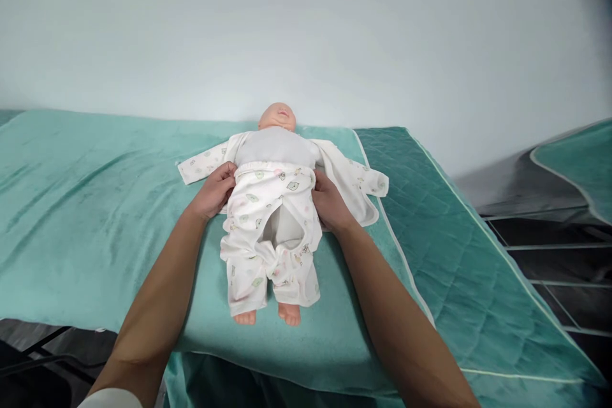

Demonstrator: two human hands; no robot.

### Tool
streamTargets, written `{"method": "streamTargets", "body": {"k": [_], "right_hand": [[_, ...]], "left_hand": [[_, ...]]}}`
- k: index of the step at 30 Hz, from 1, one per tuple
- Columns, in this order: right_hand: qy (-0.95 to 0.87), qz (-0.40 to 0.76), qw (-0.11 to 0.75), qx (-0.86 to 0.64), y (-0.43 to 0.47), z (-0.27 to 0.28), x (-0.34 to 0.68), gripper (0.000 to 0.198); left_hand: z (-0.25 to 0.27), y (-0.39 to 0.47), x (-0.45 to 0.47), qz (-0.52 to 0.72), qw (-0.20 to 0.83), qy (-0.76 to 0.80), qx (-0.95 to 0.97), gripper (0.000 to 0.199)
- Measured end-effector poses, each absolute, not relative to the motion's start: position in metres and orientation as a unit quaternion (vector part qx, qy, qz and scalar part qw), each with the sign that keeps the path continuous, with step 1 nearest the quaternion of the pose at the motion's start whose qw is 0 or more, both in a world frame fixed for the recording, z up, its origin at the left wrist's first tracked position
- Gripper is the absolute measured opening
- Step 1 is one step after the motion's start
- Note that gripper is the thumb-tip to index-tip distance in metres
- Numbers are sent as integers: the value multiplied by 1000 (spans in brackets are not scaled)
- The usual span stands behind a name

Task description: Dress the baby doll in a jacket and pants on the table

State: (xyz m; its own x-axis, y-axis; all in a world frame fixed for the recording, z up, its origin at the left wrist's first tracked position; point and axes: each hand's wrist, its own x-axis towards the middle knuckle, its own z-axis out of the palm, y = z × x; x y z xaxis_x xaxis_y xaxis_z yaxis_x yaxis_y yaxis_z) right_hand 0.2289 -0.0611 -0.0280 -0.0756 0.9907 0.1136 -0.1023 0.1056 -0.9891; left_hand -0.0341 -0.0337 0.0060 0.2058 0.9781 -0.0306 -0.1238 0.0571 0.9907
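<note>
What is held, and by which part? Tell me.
The printed trousers: the left hand and right hand grip opposite sides of the waistband.

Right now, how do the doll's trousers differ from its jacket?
The trousers are on the lower body of the doll, while the jacket lies spread around its upper body. The trousers have a gap at the crotch; the jacket is open down the front. The left hand and right hand grip the trousers' sides, whereas the jacket's sleeves stretch outward. Both are white with small prints.
</note>
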Motion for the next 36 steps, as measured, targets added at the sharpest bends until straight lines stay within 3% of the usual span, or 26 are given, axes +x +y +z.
{"method": "streamTargets", "body": {"k": [14,25,31,36], "right_hand": [[-466,612,535,-350,-60,-20,228,47],[-491,581,517,-393,-60,-25,236,38],[-478,514,548,-455,-59,-29,239,28],[-485,367,626,-487,-63,-20,237,17]], "left_hand": [[8,-35,-23,516,573,417,481,30],[1,-33,-33,467,565,417,536,35],[1,-31,-33,525,463,445,559,19],[11,-36,-29,566,362,428,605,7]]}}
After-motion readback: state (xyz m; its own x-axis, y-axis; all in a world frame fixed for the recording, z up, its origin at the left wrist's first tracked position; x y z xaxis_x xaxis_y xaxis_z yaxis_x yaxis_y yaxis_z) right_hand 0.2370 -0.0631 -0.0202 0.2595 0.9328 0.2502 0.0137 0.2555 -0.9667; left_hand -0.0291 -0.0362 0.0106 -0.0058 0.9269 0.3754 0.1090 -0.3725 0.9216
